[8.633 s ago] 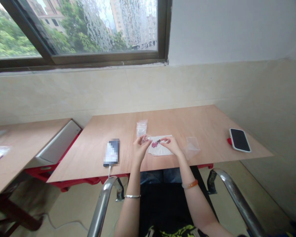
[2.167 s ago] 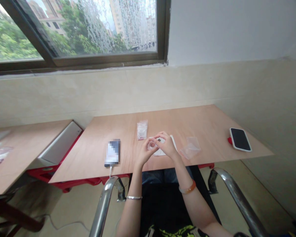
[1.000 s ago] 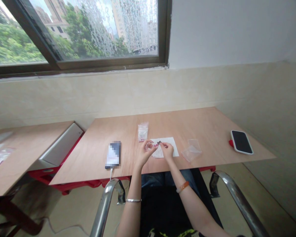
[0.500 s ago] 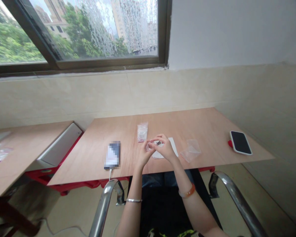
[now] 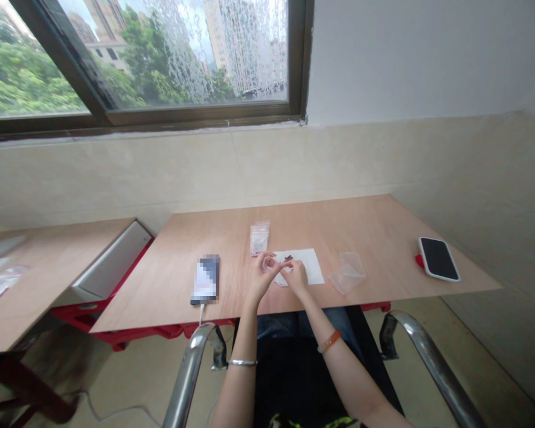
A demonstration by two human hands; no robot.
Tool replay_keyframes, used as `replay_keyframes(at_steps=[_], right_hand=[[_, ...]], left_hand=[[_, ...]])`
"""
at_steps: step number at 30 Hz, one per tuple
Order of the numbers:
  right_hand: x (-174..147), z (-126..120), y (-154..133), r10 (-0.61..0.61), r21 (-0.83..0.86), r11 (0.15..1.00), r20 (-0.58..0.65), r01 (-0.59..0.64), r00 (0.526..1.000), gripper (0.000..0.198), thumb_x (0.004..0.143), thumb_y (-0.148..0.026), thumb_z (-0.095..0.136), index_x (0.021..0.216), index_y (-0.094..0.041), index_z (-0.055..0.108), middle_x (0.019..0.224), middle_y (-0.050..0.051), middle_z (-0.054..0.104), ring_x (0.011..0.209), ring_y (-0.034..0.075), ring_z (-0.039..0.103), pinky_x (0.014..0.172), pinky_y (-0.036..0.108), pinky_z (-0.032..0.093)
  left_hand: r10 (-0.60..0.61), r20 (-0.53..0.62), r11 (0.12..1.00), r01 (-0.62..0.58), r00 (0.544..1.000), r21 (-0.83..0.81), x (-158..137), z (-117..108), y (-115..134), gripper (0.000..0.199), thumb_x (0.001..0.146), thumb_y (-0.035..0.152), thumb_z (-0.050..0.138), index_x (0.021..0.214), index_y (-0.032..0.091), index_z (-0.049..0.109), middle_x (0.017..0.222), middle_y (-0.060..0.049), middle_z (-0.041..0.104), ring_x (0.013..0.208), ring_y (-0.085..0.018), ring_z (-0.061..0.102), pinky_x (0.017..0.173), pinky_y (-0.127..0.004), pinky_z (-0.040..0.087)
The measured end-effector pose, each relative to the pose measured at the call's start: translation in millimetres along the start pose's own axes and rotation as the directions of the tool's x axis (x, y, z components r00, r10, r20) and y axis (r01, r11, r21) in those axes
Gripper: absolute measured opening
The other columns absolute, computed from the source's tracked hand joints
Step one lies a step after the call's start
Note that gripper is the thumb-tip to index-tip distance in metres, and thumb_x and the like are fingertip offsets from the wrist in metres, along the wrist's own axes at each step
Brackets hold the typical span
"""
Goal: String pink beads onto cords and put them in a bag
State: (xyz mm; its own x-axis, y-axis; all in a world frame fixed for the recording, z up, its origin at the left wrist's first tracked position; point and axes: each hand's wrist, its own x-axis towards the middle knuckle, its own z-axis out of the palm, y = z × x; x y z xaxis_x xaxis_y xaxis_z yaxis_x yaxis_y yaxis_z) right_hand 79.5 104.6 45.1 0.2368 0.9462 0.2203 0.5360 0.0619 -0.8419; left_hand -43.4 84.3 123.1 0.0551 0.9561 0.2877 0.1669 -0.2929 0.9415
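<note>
The left hand [image 5: 263, 276] grasps a clear ring [image 5: 268, 263], thumb and fingers curled around it. The right hand [image 5: 295, 276] has its fingertips drawn together in a pinch just beside the ring, meeting the left thumb; whatever lies between them is too small to tell. Both hands are over the near left part of a white paper [image 5: 312, 268], which lies flat on the wooden surface [image 5: 374, 232], and some dark bits [image 5: 288, 258] sit on it just beyond the right fingertips. A silver bangle [image 5: 243, 362] circles the left forearm and an orange bangle [image 5: 329, 342] the right. Past the left hand lies a bag stack [image 5: 259, 238], clear, with pink at its near edge. Right of the paper is a clear bag [image 5: 346, 273], lying flat and skewed. Well to the left rests a phone [image 5: 205, 279], its screen blurred, a white cable [image 5: 202, 314] running off the near edge. Near the right end, a white-cased phone [image 5: 439, 259] lies beside a red item [image 5: 419, 261] that it partly covers. Below the near edge, metal armrests [image 5: 188, 371] flank the person's jeans [image 5: 276, 326]. Farther left, a white box [image 5: 111, 263] stands beside a second surface [image 5: 49, 279] carrying plastic bags [image 5: 2, 282]. A window [image 5: 196, 53] fills the upper left, above the wall [image 5: 361, 157].
</note>
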Motion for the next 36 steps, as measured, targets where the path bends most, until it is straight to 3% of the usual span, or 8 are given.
replay_keyframes(at_steps=[5, 10, 15, 19, 23, 27, 31, 36], right_hand=[[-3.2, 14.0, 8.2, -0.049, -0.201, 0.978, -0.004, 0.047, 0.999, 0.013, 0.075, -0.025, 0.063, 0.085, -0.016, 0.066, 0.089, 0.009, 0.062, 0.089, 0.021, 0.055, 0.079, 0.028, 0.041], [-3.8, 19.0, 9.7, -0.068, -0.258, 0.964, -0.018, 0.061, 0.998, 0.01, 0.078, -0.024, 0.06, 0.081, -0.017, 0.068, 0.087, 0.009, 0.06, 0.087, 0.021, 0.054, 0.08, 0.029, 0.04], [-3.3, 11.3, 9.9, -0.033, -0.072, 0.997, -0.045, 0.03, 0.998, 0.01, 0.077, -0.022, 0.06, 0.077, -0.016, 0.069, 0.084, 0.009, 0.062, 0.086, 0.022, 0.055, 0.082, 0.031, 0.041], [4.2, -15.9, -5.5, -0.016, 0.031, 0.999, -0.099, 0.019, 0.995, 0.016, 0.081, -0.026, 0.057, 0.079, -0.016, 0.069, 0.082, 0.008, 0.064, 0.084, 0.021, 0.056, 0.08, 0.031, 0.042], [7.2, -57.3, -43.9, -0.131, 0.212, 0.962, -0.2, 0.174, 0.971, 0.019, 0.082, -0.033, 0.058, 0.083, -0.017, 0.068, 0.089, 0.007, 0.062, 0.089, 0.019, 0.056, 0.082, 0.03, 0.043], [0.8, -84.0, -79.4, -0.264, 0.274, 0.916, -0.142, 0.294, 0.954, 0.016, 0.081, -0.034, 0.061, 0.084, -0.021, 0.069, 0.095, 0.005, 0.06, 0.097, 0.019, 0.055, 0.083, 0.03, 0.043], [-4.3, -84.0, -87.8, -0.364, 0.281, 0.89, -0.035, 0.358, 0.931, 0.013, 0.08, -0.032, 0.063, 0.086, -0.023, 0.07, 0.098, 0.004, 0.059, 0.099, 0.018, 0.055, 0.088, 0.031, 0.042], [6.1, -68.2, -58.8, -0.296, 0.229, 0.928, -0.024, 0.294, 0.955, 0.023, 0.087, -0.032, 0.052, 0.104, -0.021, 0.065, 0.107, 0.007, 0.06, 0.104, 0.018, 0.054, 0.089, 0.031, 0.043]], left_hand=[[-0.008, -0.035, 1.0, 0.008, 0.999, 0.0, -0.4, -1.3, 2.8, 0.027, 0.071, 0.032, 0.071, 0.089, 0.017, 0.058, 0.072, 0.001, 0.057, 0.067, -0.013, 0.054, 0.063, -0.024, 0.042], [-0.002, -0.05, 1.0, 0.002, 0.999, 0.007, -0.8, -1.3, 5.0, 0.026, 0.072, 0.031, 0.069, 0.09, 0.017, 0.057, 0.075, 0.0, 0.058, 0.07, -0.013, 0.056, 0.064, -0.024, 0.044], [-0.01, -0.07, 1.0, 0.01, 0.998, -0.001, -0.5, -1.8, 5.9, 0.029, 0.069, 0.032, 0.072, 0.09, 0.018, 0.057, 0.074, 0.0, 0.058, 0.07, -0.013, 0.057, 0.066, -0.024, 0.044], [-0.038, -0.074, 0.999, 0.036, 0.997, -0.028, -0.8, 1.0, 8.7, 0.031, 0.067, 0.034, 0.073, 0.086, 0.017, 0.057, 0.074, 0.0, 0.059, 0.069, -0.013, 0.057, 0.064, -0.024, 0.045], [-0.051, -0.045, 0.997, 0.049, 0.998, -0.052, -2.1, 5.1, 10.3, 0.032, 0.067, 0.036, 0.074, 0.085, 0.017, 0.056, 0.076, -0.002, 0.059, 0.07, -0.014, 0.057, 0.064, -0.025, 0.046], [-0.01, -0.015, 0.999, 0.009, 1.0, -0.031, -3.7, 6.6, 9.8, 0.031, 0.069, 0.037, 0.072, 0.087, 0.016, 0.056, 0.078, -0.002, 0.059, 0.071, -0.013, 0.056, 0.067, -0.025, 0.045], [0.027, 0.006, 1.0, -0.027, 1.0, 0.0, -4.8, 6.0, 11.0, 0.028, 0.074, 0.038, 0.068, 0.089, 0.016, 0.059, 0.08, -0.002, 0.06, 0.075, -0.014, 0.056, 0.069, -0.026, 0.044], [0.0, -0.015, 1.0, 0.0, 1.0, -0.007, -3.6, 5.5, 12.4, 0.032, 0.069, 0.037, 0.073, 0.087, 0.016, 0.058, 0.078, -0.002, 0.06, 0.072, -0.014, 0.057, 0.068, -0.026, 0.045]])
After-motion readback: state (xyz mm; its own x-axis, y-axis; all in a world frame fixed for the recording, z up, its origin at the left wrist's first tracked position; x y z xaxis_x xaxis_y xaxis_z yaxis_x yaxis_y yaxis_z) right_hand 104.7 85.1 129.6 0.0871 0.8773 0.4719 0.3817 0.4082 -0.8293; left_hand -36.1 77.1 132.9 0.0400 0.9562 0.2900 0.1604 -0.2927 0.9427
